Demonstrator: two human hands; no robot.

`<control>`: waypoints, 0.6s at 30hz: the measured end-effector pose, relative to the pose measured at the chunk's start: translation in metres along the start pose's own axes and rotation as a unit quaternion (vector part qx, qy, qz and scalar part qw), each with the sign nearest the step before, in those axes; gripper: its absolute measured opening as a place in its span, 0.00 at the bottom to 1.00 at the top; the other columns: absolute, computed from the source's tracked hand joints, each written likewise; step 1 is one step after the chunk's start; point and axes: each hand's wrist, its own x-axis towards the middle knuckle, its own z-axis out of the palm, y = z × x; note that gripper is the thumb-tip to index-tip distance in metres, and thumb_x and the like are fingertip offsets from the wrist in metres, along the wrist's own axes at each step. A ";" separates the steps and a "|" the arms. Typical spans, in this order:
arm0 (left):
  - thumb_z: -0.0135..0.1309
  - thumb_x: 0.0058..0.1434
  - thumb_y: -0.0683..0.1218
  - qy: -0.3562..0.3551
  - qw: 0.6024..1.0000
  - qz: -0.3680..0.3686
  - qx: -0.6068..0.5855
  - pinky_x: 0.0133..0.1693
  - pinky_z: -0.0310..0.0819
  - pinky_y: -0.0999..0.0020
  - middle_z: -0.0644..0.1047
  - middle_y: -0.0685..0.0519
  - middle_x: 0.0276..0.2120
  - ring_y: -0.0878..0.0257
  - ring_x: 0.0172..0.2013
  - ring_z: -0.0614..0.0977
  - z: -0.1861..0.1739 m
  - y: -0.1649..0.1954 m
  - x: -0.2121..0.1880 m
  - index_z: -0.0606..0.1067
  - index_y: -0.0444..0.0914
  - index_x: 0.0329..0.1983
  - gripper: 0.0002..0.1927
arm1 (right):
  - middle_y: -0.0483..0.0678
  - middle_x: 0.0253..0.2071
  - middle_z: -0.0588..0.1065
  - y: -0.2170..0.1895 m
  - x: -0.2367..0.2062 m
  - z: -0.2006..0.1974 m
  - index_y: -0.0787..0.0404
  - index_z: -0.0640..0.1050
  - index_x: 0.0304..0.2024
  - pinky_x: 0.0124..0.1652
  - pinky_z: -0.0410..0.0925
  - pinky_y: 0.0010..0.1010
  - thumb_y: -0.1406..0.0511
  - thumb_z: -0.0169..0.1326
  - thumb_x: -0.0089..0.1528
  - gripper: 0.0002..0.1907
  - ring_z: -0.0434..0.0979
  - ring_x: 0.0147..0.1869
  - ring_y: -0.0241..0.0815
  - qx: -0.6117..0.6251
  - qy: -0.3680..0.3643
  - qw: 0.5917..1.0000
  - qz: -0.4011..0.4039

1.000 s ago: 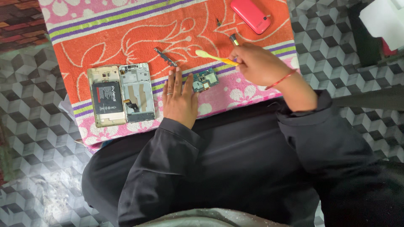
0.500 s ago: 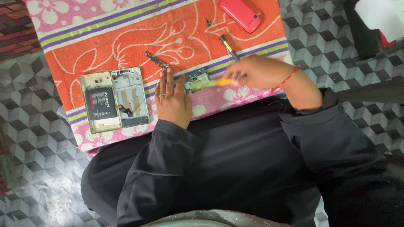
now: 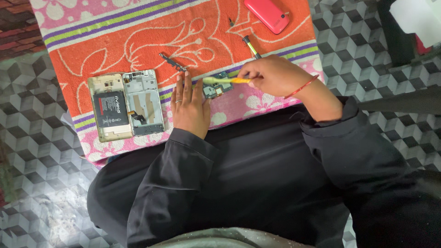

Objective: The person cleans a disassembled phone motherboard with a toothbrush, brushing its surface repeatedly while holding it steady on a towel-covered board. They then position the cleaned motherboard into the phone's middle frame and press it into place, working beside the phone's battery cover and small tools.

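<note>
1. Green circuit board (image 3: 217, 87): judged light, thin, rigid but fragile; best held by bare edges, not by components. Lies on patterned cloth (image 3: 138, 41), just right of left hand (image 3: 188, 108), below-left of right hand (image 3: 271, 76).
2. Left hand: flat, fingers extended, palm down on cloth; thumb side touching or just beside board, cannot tell which. Grasps nothing.
3. Right hand: closed in pinch grip on yellow-green brush (image 3: 225, 80); brush head over board.
4. Opened phone halves (image 3: 126, 105): left of left hand, apart.
</note>
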 end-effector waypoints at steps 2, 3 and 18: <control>0.58 0.62 0.47 0.000 1.000 -0.004 -0.002 0.71 0.50 0.48 0.59 0.38 0.74 0.43 0.74 0.57 0.001 -0.002 0.000 0.69 0.36 0.69 0.31 | 0.47 0.36 0.82 -0.001 0.001 -0.001 0.57 0.80 0.52 0.39 0.72 0.34 0.70 0.55 0.61 0.16 0.82 0.38 0.43 0.012 -0.012 1.000 -0.003; 0.58 0.62 0.47 -0.001 1.000 -0.006 -0.003 0.71 0.50 0.49 0.59 0.39 0.74 0.43 0.74 0.57 0.001 -0.002 0.000 0.69 0.37 0.68 0.30 | 0.46 0.35 0.82 -0.001 0.001 -0.001 0.56 0.81 0.52 0.39 0.72 0.34 0.70 0.55 0.60 0.17 0.82 0.38 0.42 0.024 -0.041 0.999 0.000; 0.58 0.62 0.47 -0.008 1.000 -0.022 -0.018 0.71 0.48 0.49 0.60 0.40 0.74 0.44 0.75 0.56 -0.001 0.003 0.000 0.58 0.34 0.75 0.40 | 0.47 0.36 0.82 0.008 0.002 0.002 0.58 0.80 0.53 0.39 0.72 0.33 0.71 0.56 0.61 0.17 0.82 0.39 0.40 0.031 -0.009 0.999 0.002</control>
